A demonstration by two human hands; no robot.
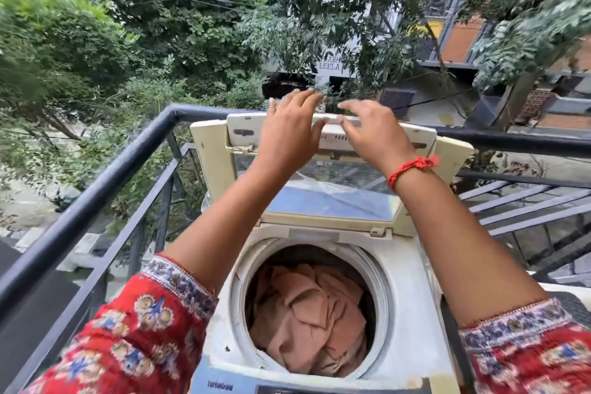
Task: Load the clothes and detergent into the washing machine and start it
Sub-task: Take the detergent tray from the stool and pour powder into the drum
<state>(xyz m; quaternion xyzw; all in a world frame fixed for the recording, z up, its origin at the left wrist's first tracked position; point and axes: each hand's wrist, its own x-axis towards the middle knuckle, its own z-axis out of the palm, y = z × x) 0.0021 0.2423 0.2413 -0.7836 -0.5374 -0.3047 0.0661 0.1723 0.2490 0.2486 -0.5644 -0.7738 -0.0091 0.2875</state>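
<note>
Now both hands reach for the raised lid (329, 137): the left hand (289, 129) and right hand (372, 134), fingers spread and blurred, sit at its top edge, which runs side to side. Below, the clothes (310, 320) fill the washing machine (412, 313) drum, railing (105, 169) close behind.

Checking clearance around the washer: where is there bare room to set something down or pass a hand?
Bare white top deck right of the drum opening is the widest patch; the strip left of it is narrow against the railing. The drum is crowded with pinkish-brown clothes. Both the left hand and right hand crowd the raised lid.
</note>
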